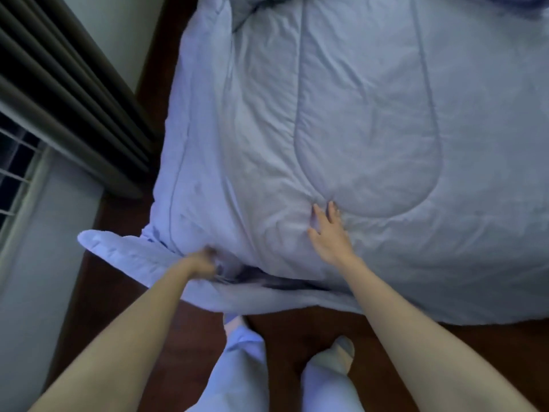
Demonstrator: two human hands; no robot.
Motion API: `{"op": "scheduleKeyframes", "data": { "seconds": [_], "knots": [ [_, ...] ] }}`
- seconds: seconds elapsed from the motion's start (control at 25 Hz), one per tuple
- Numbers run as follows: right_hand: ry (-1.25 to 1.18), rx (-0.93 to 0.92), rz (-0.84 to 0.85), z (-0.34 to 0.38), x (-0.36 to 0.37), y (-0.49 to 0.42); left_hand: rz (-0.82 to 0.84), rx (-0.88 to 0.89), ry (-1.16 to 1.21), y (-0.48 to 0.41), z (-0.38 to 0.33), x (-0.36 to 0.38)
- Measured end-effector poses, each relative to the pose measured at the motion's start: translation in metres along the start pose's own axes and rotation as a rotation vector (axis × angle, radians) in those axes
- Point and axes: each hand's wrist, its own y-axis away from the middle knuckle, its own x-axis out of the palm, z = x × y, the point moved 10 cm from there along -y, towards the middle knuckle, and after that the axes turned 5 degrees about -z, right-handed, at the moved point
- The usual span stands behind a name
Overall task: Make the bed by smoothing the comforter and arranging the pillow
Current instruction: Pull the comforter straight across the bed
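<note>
A pale blue quilted comforter (371, 120) covers the bed and hangs over its near edge. My left hand (205, 261) is closed on a bunched fold of the comforter at the near left corner, where a flap sticks out to the left. My right hand (328, 230) lies flat on top of the comforter near the foot edge, fingers spread. A darker blue bit of bedding shows at the top right corner (534, 0); I cannot tell whether it is the pillow.
Dark wooden floor (285, 337) lies under my feet at the foot of the bed. A narrow floor strip runs along the bed's left side. Dark curtains (68, 93) and a window with bars (15, 173) stand at the left wall.
</note>
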Motion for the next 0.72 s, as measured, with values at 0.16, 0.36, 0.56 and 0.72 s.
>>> {"op": "scheduleKeyframes", "data": {
  "seconds": [0.16,0.36,0.56,0.72],
  "knots": [
    [0.047,0.103,-0.089,0.001,0.005,-0.004,-0.659,-0.084,0.717,-0.012,0.009,-0.099],
    [-0.017,0.138,-0.134,-0.002,0.002,-0.004,-0.518,-0.108,0.546,-0.06,0.037,-0.121],
    [0.083,0.088,-0.372,0.039,-0.013,0.007,-0.73,-0.057,0.563,-0.026,0.076,-0.161],
    [0.064,-0.037,-0.278,0.073,-0.012,-0.014,-0.957,-0.192,0.558,0.015,0.109,-0.14]
  ]
}}
